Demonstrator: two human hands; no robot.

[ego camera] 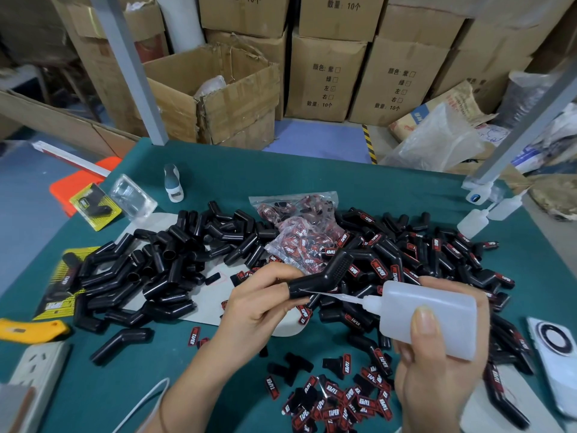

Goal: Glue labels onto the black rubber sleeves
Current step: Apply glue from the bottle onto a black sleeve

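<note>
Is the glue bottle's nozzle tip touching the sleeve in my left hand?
Touching: the head view shows the nozzle tip meeting the sleeve end.

Bent black rubber sleeve (324, 275) up off the surface, glue bottle (429, 320) nozzle touching its lower end; loose red-and-black labels (335, 401) heaped near the front edge.

Packing workshop, stacked cardboard cartons (324, 78), green worktable (312, 176), heaped rubber sleeves (162, 270)

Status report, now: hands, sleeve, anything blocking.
Left hand holds bent black sleeve. Right hand grips glue bottle, nozzle tip at sleeve. Nothing blocking.
</note>
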